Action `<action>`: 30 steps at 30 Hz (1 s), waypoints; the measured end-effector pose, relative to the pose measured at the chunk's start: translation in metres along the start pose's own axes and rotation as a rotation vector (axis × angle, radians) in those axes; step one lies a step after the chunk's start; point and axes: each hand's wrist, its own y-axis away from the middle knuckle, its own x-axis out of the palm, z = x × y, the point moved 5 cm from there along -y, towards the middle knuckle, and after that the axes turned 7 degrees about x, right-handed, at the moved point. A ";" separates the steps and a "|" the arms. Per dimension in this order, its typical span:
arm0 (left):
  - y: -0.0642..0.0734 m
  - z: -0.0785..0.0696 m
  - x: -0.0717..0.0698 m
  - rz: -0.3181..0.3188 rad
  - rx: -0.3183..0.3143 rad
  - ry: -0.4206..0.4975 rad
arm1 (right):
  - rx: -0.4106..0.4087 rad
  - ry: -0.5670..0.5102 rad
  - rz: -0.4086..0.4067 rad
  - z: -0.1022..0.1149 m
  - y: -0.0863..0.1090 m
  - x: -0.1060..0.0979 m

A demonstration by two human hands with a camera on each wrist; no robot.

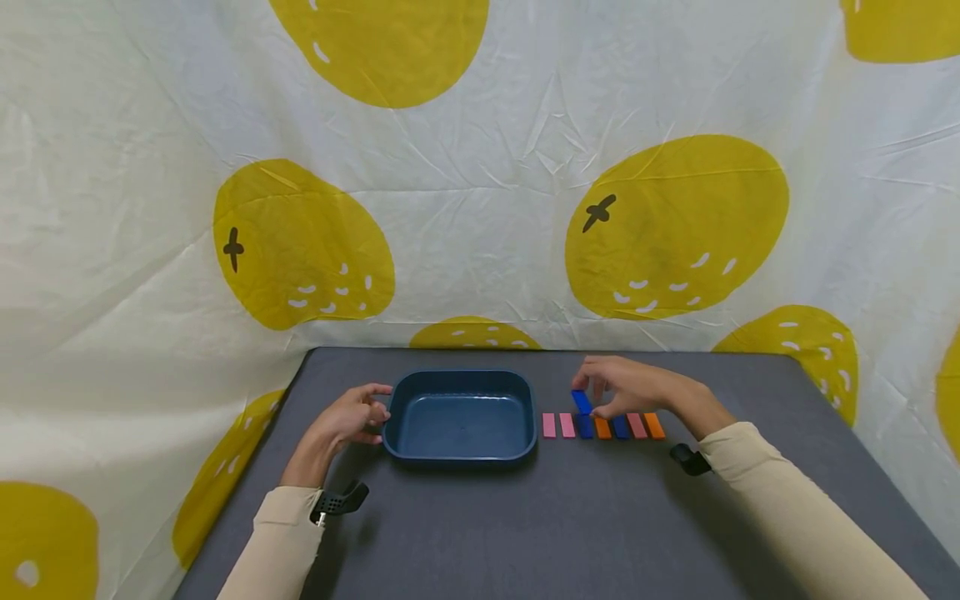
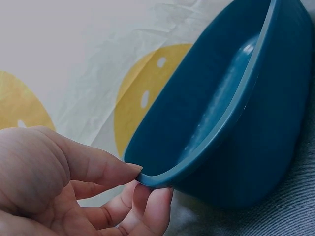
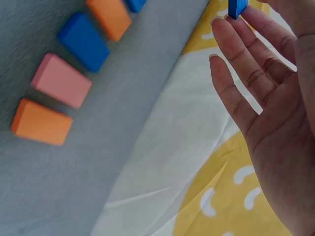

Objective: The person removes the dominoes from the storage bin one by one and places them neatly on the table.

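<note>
My left hand pinches the left end of a dark blue plastic basin, thumb on one side of the rim and fingertips on the other. In the left wrist view the basin's wall fills much of the picture. On the right, my right hand holds a small blue block between thumb and fingers, over a row of similar flat blocks. That same block shows only partly at the top of the right wrist view, where the other fingers spread out. Inside, the basin holds nothing.
Along the row lie pink blocks, a blue block, an orange block and several more, just right of the basin. They rest on a grey tabletop. Behind it hangs a white cloth with yellow fruit prints.
</note>
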 end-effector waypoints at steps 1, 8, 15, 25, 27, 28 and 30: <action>0.000 -0.001 0.000 -0.002 -0.003 0.002 | 0.007 -0.002 -0.002 -0.003 0.002 0.000; 0.000 0.000 -0.001 0.002 0.001 0.000 | 0.065 -0.004 -0.004 -0.020 0.014 0.003; -0.002 0.003 -0.001 -0.006 -0.002 0.010 | 0.081 -0.022 -0.014 -0.033 0.027 0.002; -0.002 0.005 -0.001 0.008 0.008 0.015 | 0.102 -0.005 -0.049 -0.057 0.048 0.007; -0.001 0.005 -0.001 0.002 0.009 0.017 | 0.097 0.003 -0.064 -0.060 0.052 0.007; -0.001 0.006 -0.001 -0.002 0.007 0.018 | 0.096 0.007 -0.073 -0.062 0.055 0.006; -0.001 0.005 -0.001 -0.005 0.007 0.017 | 0.090 0.012 -0.085 -0.065 0.059 0.006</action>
